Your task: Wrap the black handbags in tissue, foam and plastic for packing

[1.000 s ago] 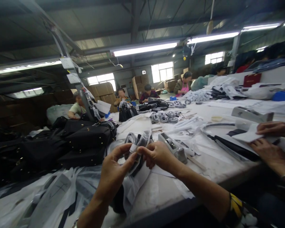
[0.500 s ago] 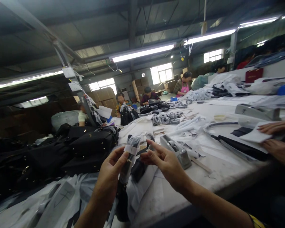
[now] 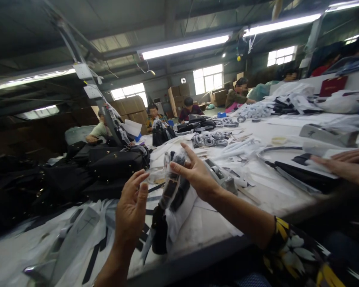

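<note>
A dark strap with gold-coloured metal parts, wrapped in clear plastic film, is tilted up in front of me. My right hand grips its upper part between thumb and fingers. To its left is my left hand, fingers bent and apart, holding nothing. A loose flap of clear plastic reaches from the strap toward the left fingertips; whether they touch is unclear. Under the strap, a black piece with whitish wrapping lies by the table edge. Just behind my right hand stands a grey tape dispenser.
Black bags are piled at left. Another dispenser lies front left among plastic sheets and black strips. At right, a co-worker's hands rest on a black strapped piece. Wrapped rings and paper scraps lie farther back.
My left hand has let go of the wrapped strap and moved left, opening. My right hand has closed on the strap's upper part. The co-worker's hands at right have shifted.
</note>
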A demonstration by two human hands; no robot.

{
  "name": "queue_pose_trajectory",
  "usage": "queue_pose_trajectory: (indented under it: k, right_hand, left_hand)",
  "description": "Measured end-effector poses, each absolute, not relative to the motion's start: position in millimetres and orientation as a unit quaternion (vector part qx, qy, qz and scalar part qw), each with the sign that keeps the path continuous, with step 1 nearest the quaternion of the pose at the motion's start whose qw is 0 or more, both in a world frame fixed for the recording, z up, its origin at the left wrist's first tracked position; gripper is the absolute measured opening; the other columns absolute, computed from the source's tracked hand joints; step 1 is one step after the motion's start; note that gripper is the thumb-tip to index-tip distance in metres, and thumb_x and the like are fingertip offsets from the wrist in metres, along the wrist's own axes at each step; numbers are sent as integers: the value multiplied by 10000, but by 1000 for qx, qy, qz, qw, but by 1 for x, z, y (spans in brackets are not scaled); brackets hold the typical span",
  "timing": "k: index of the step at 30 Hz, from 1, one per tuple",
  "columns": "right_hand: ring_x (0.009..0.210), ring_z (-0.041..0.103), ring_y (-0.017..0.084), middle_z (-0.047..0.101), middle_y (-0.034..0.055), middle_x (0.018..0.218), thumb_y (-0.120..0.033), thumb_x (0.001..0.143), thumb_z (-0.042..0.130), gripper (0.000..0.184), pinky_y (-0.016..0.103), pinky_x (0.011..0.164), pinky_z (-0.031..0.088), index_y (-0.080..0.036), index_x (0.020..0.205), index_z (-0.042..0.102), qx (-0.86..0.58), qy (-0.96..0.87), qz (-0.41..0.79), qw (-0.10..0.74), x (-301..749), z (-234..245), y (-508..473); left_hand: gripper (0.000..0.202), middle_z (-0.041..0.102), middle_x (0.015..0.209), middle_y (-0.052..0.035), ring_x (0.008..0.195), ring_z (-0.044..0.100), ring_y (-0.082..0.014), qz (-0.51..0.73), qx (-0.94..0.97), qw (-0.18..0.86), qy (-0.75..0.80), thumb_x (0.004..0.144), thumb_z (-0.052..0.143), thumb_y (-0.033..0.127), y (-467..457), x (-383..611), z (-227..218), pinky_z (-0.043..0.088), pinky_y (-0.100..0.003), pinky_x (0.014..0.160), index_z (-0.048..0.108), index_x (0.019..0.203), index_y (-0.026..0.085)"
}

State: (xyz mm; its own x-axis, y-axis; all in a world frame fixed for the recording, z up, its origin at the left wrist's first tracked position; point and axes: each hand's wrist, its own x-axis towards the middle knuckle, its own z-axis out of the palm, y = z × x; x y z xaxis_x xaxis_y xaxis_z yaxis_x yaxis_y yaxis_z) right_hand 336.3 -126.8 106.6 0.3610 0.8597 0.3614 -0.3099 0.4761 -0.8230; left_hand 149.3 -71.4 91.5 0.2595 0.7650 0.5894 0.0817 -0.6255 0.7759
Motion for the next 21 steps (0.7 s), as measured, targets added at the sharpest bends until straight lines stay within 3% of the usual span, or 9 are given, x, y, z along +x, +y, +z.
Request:
queue_pose_trajectory:
  k: [4, 8, 11, 17, 21]
  right_hand:
    - [924, 711, 202, 744, 5, 926, -327, 760, 778, 979, 333, 883, 544, -279, 1563, 220, -332, -409, 418, 740, 339, 116, -116]
    - [803, 709, 209, 732, -6, 818, -305, 772, 691, 907, 302, 712, 560, -265, 1557, 238, -345, -413, 434, 722, 342, 137, -99]
    - [762, 700, 211, 703, -13, 770, -292, 764, 649, 841, 298, 648, 552, -258, 1527, 296, -350, -401, 418, 736, 349, 158, -89]
    - [776, 682, 193, 625, -39, 729, -270, 774, 620, 674, 347, 763, 543, -304, 1426, 449, -305, -437, 358, 767, 364, 184, -85]
    - [804, 696, 238, 683, 6, 801, -356, 803, 606, 704, 386, 728, 548, -340, 1479, 408, -387, -462, 335, 725, 367, 161, -86]
  left_hand:
    - [471, 638, 1310, -78, 1291, 527, -257, 488, 671, 421, 367, 936, 481, 598, -65, 118, 43, 353, -466, 1143, 647, 1221, 261]
    - [547, 631, 1333, -98, 1290, 540, -261, 420, 664, 481, 389, 912, 484, 639, -61, 108, -7, 404, -445, 1112, 633, 1258, 242]
    - [514, 648, 1306, -110, 1245, 582, -251, 393, 694, 455, 396, 891, 554, 570, -46, 113, -29, 466, -392, 1059, 645, 1240, 203]
    - [311, 710, 1173, -93, 1107, 656, -231, 376, 721, 393, 429, 900, 571, 355, 22, 138, -51, 518, -367, 977, 686, 1143, 201]
    - [255, 675, 1166, -92, 1069, 638, -220, 324, 754, 329, 467, 946, 579, 335, 77, 167, -60, 507, -442, 966, 653, 1128, 173]
